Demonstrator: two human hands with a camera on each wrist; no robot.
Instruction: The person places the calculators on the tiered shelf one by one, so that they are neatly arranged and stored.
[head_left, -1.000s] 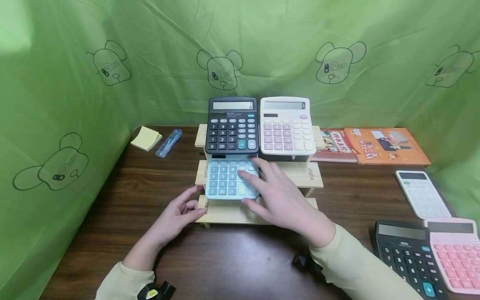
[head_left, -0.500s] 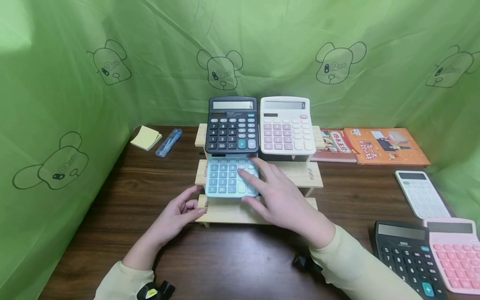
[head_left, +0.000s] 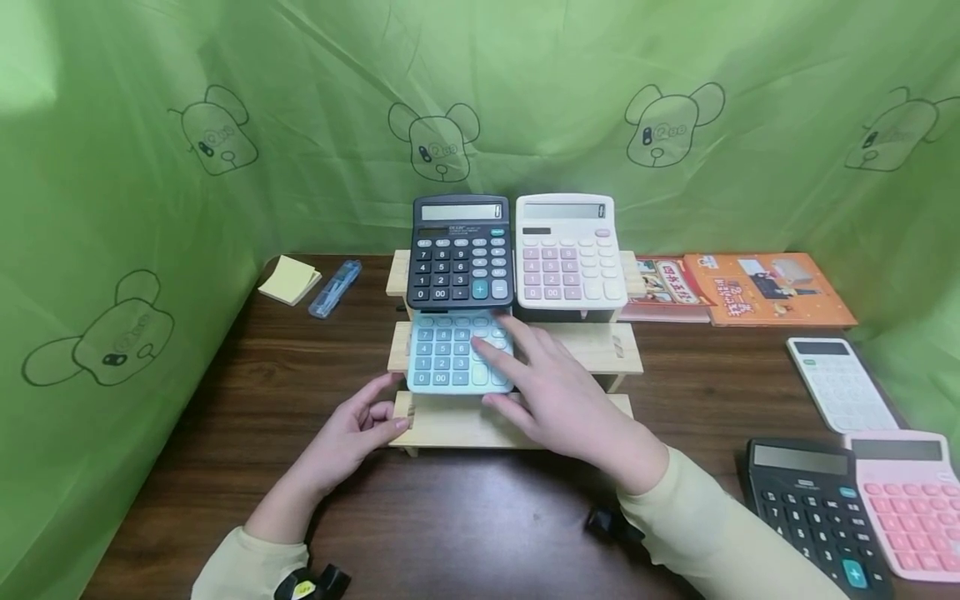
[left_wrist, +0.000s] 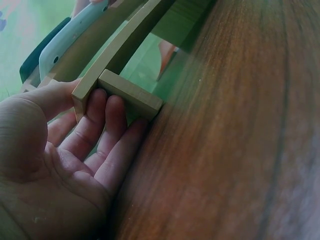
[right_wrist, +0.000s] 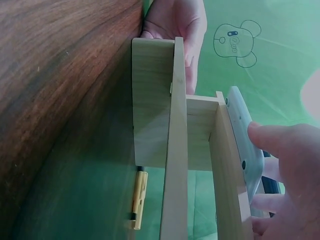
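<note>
A light blue calculator point(head_left: 442, 354) leans on the middle step of a three-step wooden stand point(head_left: 465, 423). Its top part is hidden behind the black calculator point(head_left: 459, 258) on the step above. My right hand point(head_left: 562, 400) lies over its right side, fingers spread across the keys. In the right wrist view the thumb touches the near edge of the blue calculator point(right_wrist: 245, 135). My left hand point(head_left: 360, 429) holds the left end of the lowest step. In the left wrist view, thumb above and fingers below grip the wooden stand point(left_wrist: 87, 90).
A white calculator point(head_left: 566, 258) stands beside the black one. Another white point(head_left: 843, 383), a black point(head_left: 813, 508) and a pink calculator point(head_left: 907, 508) lie on the right. Books point(head_left: 772, 287) lie at the back right, sticky notes point(head_left: 290, 279) and a blue case point(head_left: 335, 289) back left.
The blue calculator has slid slightly up and back, more of it now behind the black one. Both hands stay almost in place; the whole view shifts a little.
</note>
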